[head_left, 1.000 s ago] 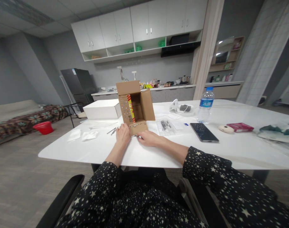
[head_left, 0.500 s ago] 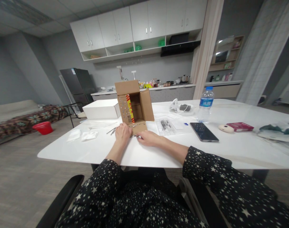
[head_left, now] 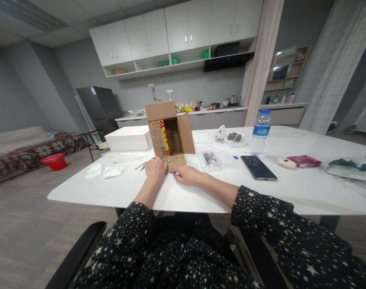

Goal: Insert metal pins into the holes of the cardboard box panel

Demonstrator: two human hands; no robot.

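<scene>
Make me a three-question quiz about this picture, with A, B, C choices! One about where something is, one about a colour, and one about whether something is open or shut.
1. Where is the phone?
A. On the floor
B. Flat on the white table, near the water bottle
C. Inside the cardboard box

2. What colour is the bottle's cap?
A. Blue
B. Green
C. Black

3. How is the cardboard box?
A. Taped shut
B. Squashed flat
C. Open, flaps spread

Answers:
1 B: the dark phone lies on the tabletop just in front of the bottle.
2 A: the cap on top is blue.
3 C: its flaps stand apart and you can see inside; the left hand and right hand rest at its lower flap.
</scene>
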